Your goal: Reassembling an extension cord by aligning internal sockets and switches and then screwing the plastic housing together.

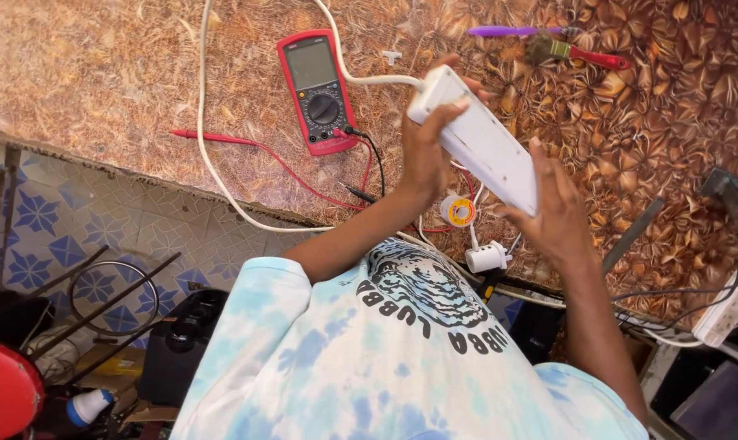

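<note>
Left hand (424, 151) grips cord end of white power strip (479, 143), right hand (558, 213) grips other end; best steady both above tabletop (100, 73) near red multimeter (317, 90).

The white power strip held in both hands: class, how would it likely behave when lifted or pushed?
The power strip looks like rigid plastic, so it probably stays stiff between the left hand and right hand. Its white cable trails loosely and would likely drag. The smooth casing may be slightly slippery.

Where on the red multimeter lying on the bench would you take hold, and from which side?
Grip the red multimeter across its long side edges at the upper, screen half, coming from above. It lies flat, face up, and its leads plug in at the lower end, so the upper half is free of wires.
</note>
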